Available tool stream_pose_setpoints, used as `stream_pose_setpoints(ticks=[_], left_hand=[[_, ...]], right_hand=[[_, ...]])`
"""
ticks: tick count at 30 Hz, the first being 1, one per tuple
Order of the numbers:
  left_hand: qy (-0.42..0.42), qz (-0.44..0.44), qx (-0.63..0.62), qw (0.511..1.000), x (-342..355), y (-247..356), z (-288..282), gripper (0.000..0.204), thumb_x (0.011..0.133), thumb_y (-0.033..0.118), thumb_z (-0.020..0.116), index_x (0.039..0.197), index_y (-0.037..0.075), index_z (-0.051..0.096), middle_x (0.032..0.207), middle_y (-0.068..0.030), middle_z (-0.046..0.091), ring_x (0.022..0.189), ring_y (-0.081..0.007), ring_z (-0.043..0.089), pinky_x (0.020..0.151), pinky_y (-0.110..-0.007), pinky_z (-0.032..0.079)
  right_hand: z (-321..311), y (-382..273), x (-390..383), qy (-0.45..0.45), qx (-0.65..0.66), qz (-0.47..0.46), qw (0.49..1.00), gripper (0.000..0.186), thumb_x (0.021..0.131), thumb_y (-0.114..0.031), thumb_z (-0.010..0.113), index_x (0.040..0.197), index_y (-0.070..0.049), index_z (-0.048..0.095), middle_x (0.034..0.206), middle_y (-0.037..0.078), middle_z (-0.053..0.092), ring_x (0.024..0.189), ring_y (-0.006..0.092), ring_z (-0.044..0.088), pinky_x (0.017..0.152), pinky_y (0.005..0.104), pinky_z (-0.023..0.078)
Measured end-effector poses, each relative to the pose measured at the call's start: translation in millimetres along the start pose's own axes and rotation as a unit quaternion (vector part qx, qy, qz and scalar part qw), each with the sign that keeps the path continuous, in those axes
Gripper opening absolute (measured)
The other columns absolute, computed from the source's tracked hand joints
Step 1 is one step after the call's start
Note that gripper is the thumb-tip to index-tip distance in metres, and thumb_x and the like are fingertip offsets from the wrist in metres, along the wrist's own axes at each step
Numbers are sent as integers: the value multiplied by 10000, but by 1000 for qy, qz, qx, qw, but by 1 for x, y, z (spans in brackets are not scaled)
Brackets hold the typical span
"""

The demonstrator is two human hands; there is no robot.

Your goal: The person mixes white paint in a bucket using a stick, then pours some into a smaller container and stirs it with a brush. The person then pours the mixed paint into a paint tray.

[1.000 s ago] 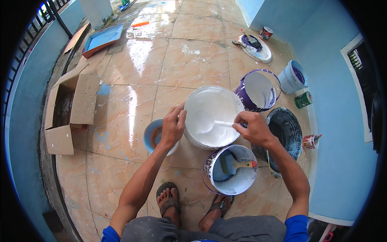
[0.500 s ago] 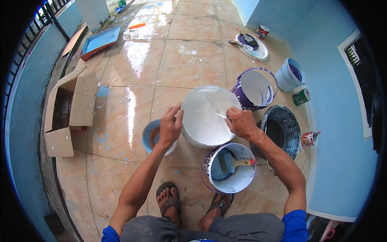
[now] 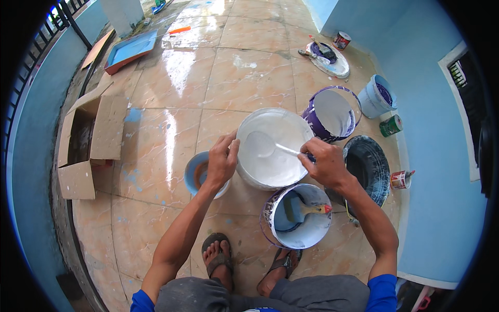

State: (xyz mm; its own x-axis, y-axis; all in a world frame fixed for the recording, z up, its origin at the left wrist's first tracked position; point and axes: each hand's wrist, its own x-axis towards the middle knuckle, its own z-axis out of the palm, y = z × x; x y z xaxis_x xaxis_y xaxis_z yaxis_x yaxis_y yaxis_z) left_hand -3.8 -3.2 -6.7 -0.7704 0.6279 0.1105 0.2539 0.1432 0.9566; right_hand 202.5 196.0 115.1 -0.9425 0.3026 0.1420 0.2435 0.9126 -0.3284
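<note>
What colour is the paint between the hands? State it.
The paint is white, best in head view.

Ladle (image 3: 261, 145) in bucket (image 3: 251, 179) (box (image 3: 108, 127) well to left).

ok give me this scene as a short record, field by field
Left hand: at the left rim of the large bucket
Right hand: gripping the ladle by its handle
Ladle bowl: over the white paint, depth unclear
Nearer bucket: holds a wide brush, handle toward the right
Right side: purple bucket, black tub
Left side: blue bowl, open cardboard box
Floor: glossy tiles, paint-spotted
</note>
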Motion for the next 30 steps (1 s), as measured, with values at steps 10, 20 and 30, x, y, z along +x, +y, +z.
stream_pose_setpoints(ticks=[10, 20, 30], left_hand=[[-1, 7, -2, 1000, 1, 2, 2, 350, 1025, 120, 615, 1355, 28, 687, 1109, -185, 726, 740, -228, 659, 702, -351, 540], [3, 12, -5, 1000, 1, -1, 3, 345, 1028, 123, 612, 1351, 35, 693, 1129, -183, 733, 762, -221, 670, 708, -342, 545], [-3, 7, 9, 1000, 0, 1, 0, 354, 1030, 129, 602, 1363, 43, 688, 1129, -187, 732, 782, -227, 679, 716, -346, 549]], right_hand=[[25, 41, 2, -27, -209, -55, 976, 129, 891, -152, 700, 867, -34, 655, 847, 121, 671, 660, 328, 697, 638, 427, 572], [19, 26, -9, -114, -20, 41, 992, 180, 868, -207, 699, 866, -27, 689, 884, 177, 721, 827, 384, 727, 758, 508, 561], [-7, 6, 4, 27, -86, -40, 995, 143, 872, -173, 734, 846, -58, 655, 813, 108, 656, 709, 307, 695, 664, 435, 542]])
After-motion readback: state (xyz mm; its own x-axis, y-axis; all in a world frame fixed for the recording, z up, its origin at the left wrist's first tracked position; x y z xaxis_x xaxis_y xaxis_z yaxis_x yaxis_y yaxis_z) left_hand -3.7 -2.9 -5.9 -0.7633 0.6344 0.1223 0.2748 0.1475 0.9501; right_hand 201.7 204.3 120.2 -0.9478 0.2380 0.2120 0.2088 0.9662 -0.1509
